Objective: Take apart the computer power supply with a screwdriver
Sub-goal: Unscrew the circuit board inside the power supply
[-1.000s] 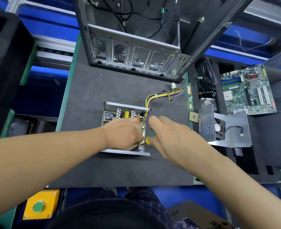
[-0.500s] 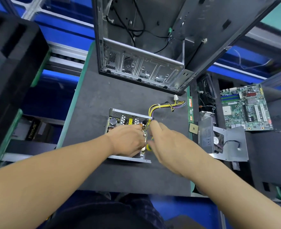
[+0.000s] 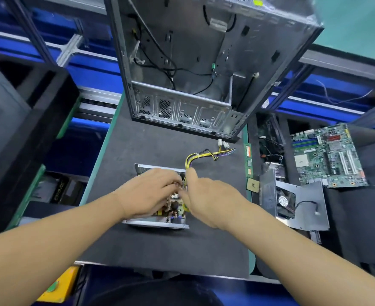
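opened power supply (image 3: 160,222) lies on the table (image 3: 138,146), just nearer the person than the computer case (image 3: 182,111). left hand (image 3: 146,195) rests on it, grip impossible to tell; right hand's (image 3: 206,195) grip is clamped on the screwdriver (image 3: 185,208).

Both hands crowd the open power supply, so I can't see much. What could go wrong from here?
Left hand and right hand are over the power supply, its board bare; parts may hold charge. The yellow wire bundle passes the right index finger and could snag. The loose chip near the right forearm could be knocked.
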Demonstrator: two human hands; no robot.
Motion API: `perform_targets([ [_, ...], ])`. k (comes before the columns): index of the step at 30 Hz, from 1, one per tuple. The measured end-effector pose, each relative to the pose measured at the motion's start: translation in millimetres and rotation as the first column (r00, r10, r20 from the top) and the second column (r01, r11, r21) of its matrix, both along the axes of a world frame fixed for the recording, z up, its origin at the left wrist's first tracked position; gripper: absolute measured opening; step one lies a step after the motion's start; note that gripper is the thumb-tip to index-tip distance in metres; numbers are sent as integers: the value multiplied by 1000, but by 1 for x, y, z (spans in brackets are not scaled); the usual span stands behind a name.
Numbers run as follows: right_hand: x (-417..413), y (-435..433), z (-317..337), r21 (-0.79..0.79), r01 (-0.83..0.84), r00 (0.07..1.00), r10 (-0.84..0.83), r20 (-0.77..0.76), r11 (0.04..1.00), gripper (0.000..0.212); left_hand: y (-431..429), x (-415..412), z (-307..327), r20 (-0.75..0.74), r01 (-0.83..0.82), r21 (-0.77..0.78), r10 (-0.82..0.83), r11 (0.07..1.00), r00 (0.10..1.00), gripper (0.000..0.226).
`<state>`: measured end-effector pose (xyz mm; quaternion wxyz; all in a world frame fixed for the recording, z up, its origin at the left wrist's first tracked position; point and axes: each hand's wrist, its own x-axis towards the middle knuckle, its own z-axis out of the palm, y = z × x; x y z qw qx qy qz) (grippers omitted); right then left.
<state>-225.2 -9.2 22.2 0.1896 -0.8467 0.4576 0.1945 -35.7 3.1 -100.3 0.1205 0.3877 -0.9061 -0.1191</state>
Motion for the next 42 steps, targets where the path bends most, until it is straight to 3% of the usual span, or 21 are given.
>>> perform_targets([
  [2, -2, -2, 3, 110, -7, 1000, 3, 31, 994, 14, 4, 20, -1, -42, -243, -70, 240, 968, 970, 28],
  [3, -2, -2, 5, 169, -10, 1000, 6, 26, 985, 13, 9, 30, -4, -97, -416, -60, 409, 907, 907, 28],
  [6, -3, -4, 10, 280, -18, 1000, 20, -3, 960, 23, 29, 48, -21, -190, -815, 116, 818, 568, 543, 26],
  [7, -2, -5, 10, 275, -7, 1000, 7, 2, 961, 25, 37, 51, -29, -141, -858, 174, 875, 483, 464, 28],
  [8, -2, -5, 9, 253, 13, 1000, -15, 9, 967, 27, 43, 52, -37, -65, -872, 199, 894, 447, 444, 32],
  [12, -2, -5, 8, 116, 41, 999, -39, -25, 992, 33, 65, 44, -67, 213, -811, 143, 783, 567, 585, 44],
  [14, -1, -5, 6, 18, -54, 997, 55, -58, 998, 22, 67, 42, -73, 242, -792, 94, 758, 603, 606, 53],
  [17, -1, -7, 2, -33, -20, 998, 19, -52, 999, 19, 69, 44, -78, 278, -786, 39, 749, 617, 602, 56],
  [23, -4, -14, 7, 338, 9, 1000, -4, -15, 941, 24, 68, 46, -84, 276, -795, 40, 758, 605, 591, 53],
  [29, 2, -3, 8, 127, 192, 981, -188, -38, 973, 35, 71, 46, -79, 247, -801, 65, 768, 595, 591, 54],
  [33, 7, 1, 7, 143, 156, 987, -159, 11, 977, 22, 71, 45, -75, 246, -805, 93, 770, 586, 589, 56],
  [36, 6, -1, 10, 229, 220, 974, -226, 2, 948, 15, 71, 45, -74, 248, -803, 93, 767, 589, 592, 58],
  [39, 7, 6, 9, 240, 294, 956, -286, -67, 925, 20, 70, 45, -76, 255, -799, 93, 762, 594, 596, 57],
  [42, 12, 17, 8, 84, 403, 914, -395, -96, 911, 38, 69, 46, -77, 271, -793, 77, 753, 604, 600, 57],
])
